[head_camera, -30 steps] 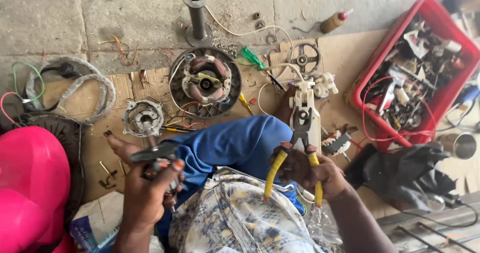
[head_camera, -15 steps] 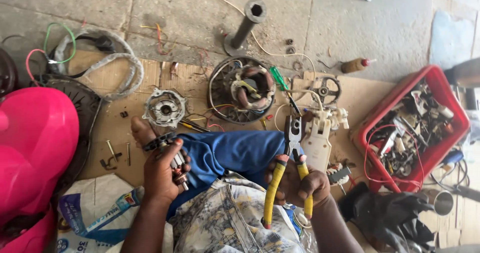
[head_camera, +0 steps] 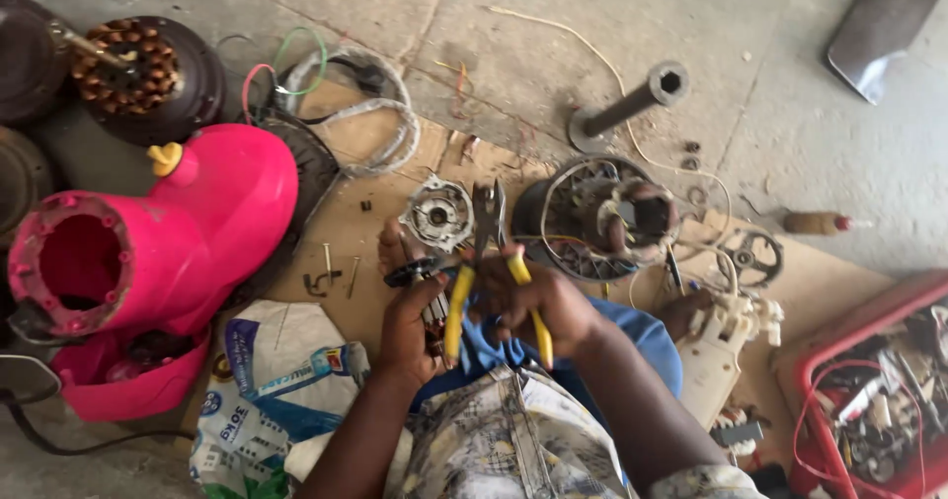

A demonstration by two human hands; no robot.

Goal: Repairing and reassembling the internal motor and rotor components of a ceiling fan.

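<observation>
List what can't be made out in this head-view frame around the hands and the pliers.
- Small dark part in the left hand: mostly covered by its fingers; kind unclear.
- Yellow-handled pliers: whether the tips grip anything is too small to tell; right hand covers the handles.
- Red crate: cut off by the right edge; contents a tangle.

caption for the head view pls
Right hand holds yellow-handled pliers to a small part in the left hand.

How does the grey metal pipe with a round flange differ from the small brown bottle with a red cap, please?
The grey metal pipe with a round flange is longer, hollow and open-ended; the small brown bottle with a red cap is shorter and capped. The pipe lies diagonally, the bottle nearly level. Both lie on the concrete floor.
</observation>
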